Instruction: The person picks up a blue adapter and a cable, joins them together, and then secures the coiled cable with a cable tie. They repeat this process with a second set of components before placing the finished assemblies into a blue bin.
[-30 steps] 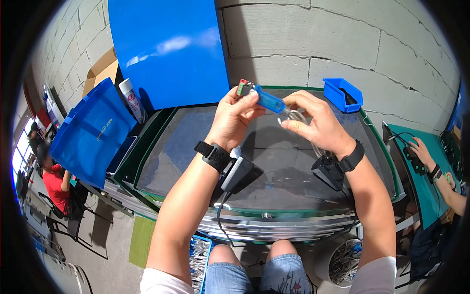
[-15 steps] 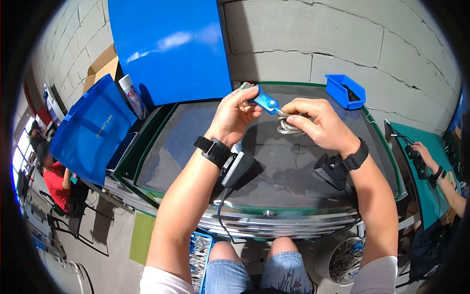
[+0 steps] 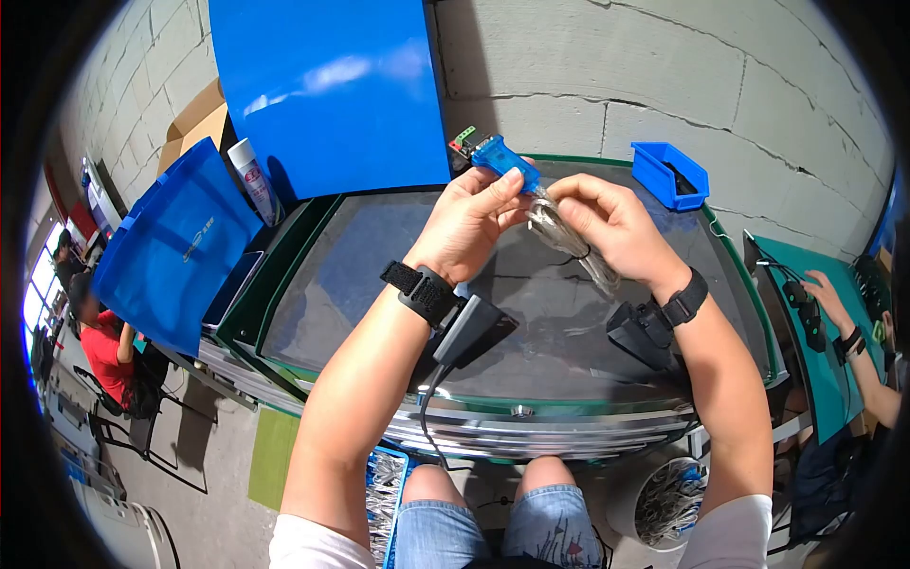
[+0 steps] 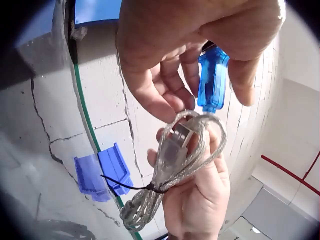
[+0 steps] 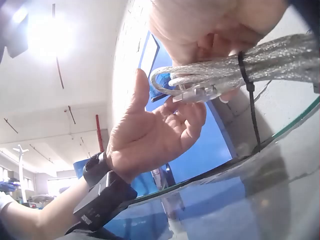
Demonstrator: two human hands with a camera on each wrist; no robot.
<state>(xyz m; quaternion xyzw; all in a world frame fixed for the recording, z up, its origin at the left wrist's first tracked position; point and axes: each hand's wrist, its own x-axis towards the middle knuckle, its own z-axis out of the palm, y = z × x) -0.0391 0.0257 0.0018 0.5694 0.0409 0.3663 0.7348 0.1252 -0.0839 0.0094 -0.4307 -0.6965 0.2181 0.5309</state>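
Observation:
My left hand [image 3: 474, 223] pinches a translucent blue adapter housing [image 3: 509, 163] between thumb and fingers. A small board with a green terminal block [image 3: 464, 136] sticks out of the housing's far end. From the near end runs a clear braided cable [image 3: 559, 232], coiled and bound with a black tie [image 4: 151, 187]. My right hand [image 3: 626, 232] holds the coil near the housing, and its lower loops hang below the fingers. Within the loops a metal USB plug [image 4: 183, 134] shows in the left wrist view. Both hands are raised above the dark bench mat [image 3: 370, 332].
A small blue bin [image 3: 669, 180] with dark items stands at the bench's back right. A spray can [image 3: 254, 180] and larger blue bin [image 3: 175, 251] are at left. Below are a basket [image 3: 406, 474] and bucket [image 3: 621, 512] of cables. Another person's hand [image 3: 829, 299] is at right.
The left thumb has shifted from the terminal end down onto the blue housing, which is now raised with its terminal block exposed. The cable coil has swung to hang down below the right hand.

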